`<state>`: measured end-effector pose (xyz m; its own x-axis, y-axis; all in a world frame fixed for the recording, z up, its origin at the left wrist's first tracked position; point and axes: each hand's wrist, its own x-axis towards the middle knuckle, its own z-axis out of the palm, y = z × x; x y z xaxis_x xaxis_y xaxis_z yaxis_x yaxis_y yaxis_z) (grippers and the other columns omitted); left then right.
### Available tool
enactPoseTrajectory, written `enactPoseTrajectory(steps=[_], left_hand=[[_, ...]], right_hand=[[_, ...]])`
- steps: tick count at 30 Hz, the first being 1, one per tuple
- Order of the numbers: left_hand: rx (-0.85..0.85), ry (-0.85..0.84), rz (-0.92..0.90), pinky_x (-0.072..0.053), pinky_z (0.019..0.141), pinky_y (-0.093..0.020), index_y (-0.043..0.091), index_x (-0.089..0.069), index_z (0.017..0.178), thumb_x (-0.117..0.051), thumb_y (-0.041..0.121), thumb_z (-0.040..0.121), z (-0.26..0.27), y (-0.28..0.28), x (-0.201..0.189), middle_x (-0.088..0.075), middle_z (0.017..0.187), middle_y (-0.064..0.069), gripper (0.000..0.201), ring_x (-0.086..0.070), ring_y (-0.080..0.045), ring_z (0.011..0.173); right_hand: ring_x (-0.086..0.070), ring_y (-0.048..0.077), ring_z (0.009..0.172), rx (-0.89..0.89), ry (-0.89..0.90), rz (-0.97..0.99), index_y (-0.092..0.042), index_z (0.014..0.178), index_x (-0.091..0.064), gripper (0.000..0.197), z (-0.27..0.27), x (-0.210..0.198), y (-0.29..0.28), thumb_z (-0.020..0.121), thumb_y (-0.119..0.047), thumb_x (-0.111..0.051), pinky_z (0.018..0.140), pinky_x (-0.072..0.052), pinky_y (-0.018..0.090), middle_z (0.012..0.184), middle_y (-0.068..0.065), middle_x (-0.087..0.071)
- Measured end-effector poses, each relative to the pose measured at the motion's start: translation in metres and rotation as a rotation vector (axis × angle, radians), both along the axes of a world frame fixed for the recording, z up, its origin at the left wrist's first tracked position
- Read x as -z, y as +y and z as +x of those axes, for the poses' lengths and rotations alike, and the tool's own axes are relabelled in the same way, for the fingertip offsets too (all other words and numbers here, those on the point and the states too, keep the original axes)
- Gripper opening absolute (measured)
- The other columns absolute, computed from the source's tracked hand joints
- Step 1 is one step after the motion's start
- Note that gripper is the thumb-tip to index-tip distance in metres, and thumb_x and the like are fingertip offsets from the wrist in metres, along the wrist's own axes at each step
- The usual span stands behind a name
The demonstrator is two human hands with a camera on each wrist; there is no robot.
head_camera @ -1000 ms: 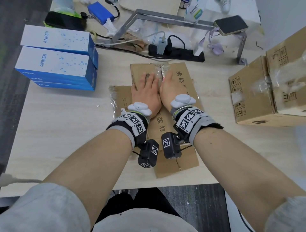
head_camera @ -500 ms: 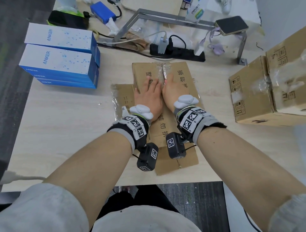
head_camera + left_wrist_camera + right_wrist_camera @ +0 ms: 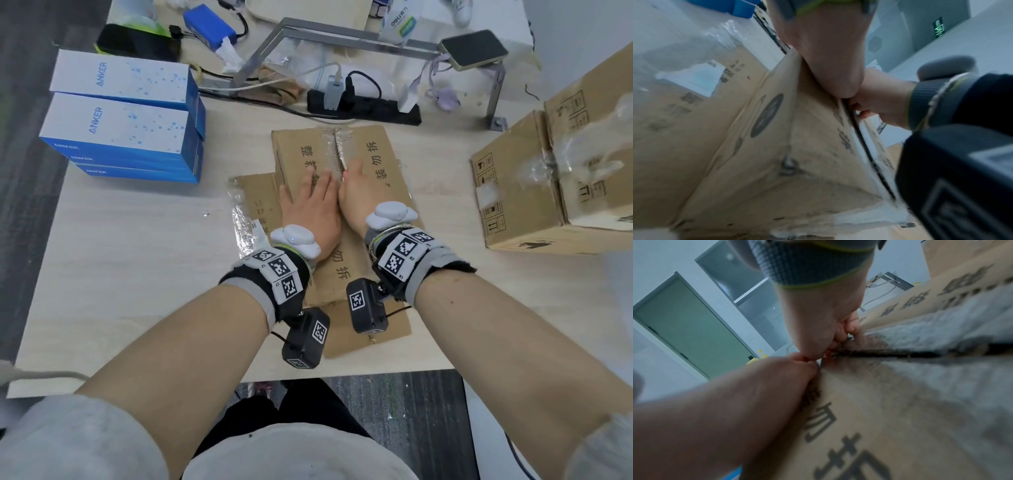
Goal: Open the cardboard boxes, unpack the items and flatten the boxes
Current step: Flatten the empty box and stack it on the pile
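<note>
Both my hands pressed the flattened box down on the worktop.

From the head view, my left hand and right hand lay side by side with straight fingers on the flattened box, mid-worktop. Left wrist: my palm rested on cardboard. Right wrist: my fingers curled at the taped seam.

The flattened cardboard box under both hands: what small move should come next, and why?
Probably slide both palms toward the far end and press there. The left hand and right hand flatten the middle of the box, but its taped seam beyond the fingers looks slightly raised.
</note>
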<state>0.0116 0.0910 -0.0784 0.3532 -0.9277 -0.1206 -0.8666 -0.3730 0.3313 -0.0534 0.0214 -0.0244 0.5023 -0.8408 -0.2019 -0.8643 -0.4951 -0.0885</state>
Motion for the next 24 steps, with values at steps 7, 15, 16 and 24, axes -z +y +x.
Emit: enactPoseTrajectory(steps=[7, 15, 16, 24], left_hand=[[-0.032, -0.005, -0.006, -0.018, 0.113, -0.054, 0.018, -0.019, 0.152, -0.024, 0.029, 0.102, -0.003, 0.001, 0.005, -0.013, 0.160, 0.005, 0.052, 0.001, -0.018, 0.148], [-0.042, -0.030, 0.006, -0.015, 0.113, -0.055, 0.018, -0.018, 0.152, -0.026, 0.029, 0.101, -0.005, 0.002, 0.005, -0.013, 0.160, 0.004, 0.053, -0.001, -0.020, 0.148], [-0.037, -0.034, 0.013, -0.012, 0.114, -0.057, 0.018, -0.018, 0.152, -0.025, 0.029, 0.101, -0.005, 0.003, 0.003, -0.012, 0.160, 0.004, 0.053, -0.001, -0.021, 0.148], [-0.029, -0.006, -0.031, -0.018, 0.112, -0.055, 0.020, -0.020, 0.152, -0.029, 0.037, 0.101, -0.023, 0.022, 0.003, -0.017, 0.159, 0.005, 0.055, -0.005, -0.020, 0.148]], right_hand=[[-0.054, 0.027, 0.072, -0.018, 0.027, -0.118, -0.008, 0.117, -0.041, 0.024, -0.009, 0.013, 0.007, 0.100, -0.022, -0.032, 0.061, -0.032, 0.034, 0.089, 0.013, -0.064], [-0.047, 0.027, 0.062, -0.023, -0.003, -0.102, -0.007, 0.119, -0.040, 0.027, -0.025, 0.012, 0.016, 0.102, -0.026, -0.030, 0.057, -0.030, 0.033, 0.085, 0.013, -0.064], [-0.048, 0.028, 0.063, -0.011, -0.032, -0.094, -0.006, 0.119, -0.040, 0.029, -0.027, 0.013, 0.016, 0.102, -0.028, -0.029, 0.057, -0.030, 0.033, 0.085, 0.014, -0.064], [-0.059, 0.031, 0.074, 0.006, -0.185, 0.000, -0.005, 0.117, -0.041, 0.028, -0.024, 0.018, 0.007, 0.102, -0.028, -0.033, 0.061, -0.038, 0.034, 0.090, 0.013, -0.063]])
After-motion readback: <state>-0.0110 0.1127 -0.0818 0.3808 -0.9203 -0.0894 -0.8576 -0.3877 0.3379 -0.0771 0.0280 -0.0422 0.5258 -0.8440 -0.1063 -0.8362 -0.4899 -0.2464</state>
